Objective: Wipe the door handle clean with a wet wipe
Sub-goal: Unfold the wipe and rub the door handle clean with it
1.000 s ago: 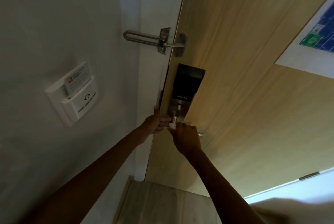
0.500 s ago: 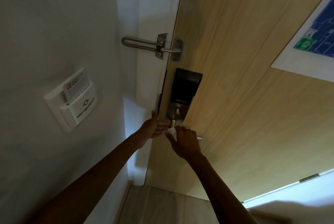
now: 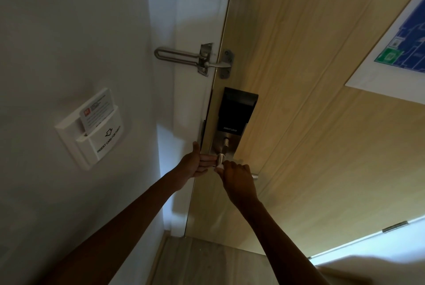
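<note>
A silver lever door handle [image 3: 221, 158] sits on a metal lock plate [image 3: 220, 145] under a black smart lock panel [image 3: 236, 110] on a light wooden door [image 3: 310, 123]. My right hand [image 3: 239, 182] covers most of the lever and is closed on a white wet wipe [image 3: 219, 167]; only a small corner of the wipe shows. The lever's far tip [image 3: 254, 176] pokes out to the right of that hand. My left hand [image 3: 195, 165] rests at the door's edge beside the handle base, fingers stretched flat toward it and holding nothing.
A metal swing-bar door guard [image 3: 195, 59] bridges frame and door above the lock. A white key-card holder [image 3: 92, 128] with a card is on the left wall. A floor-plan sign [image 3: 395, 50] hangs on the door at upper right. Wooden floor [image 3: 202, 261] lies below.
The view has tilted slightly upward, so the lock sits lower in frame. My right hand has slid a little along the lever with the wipe. My left hand stays at the door edge.
</note>
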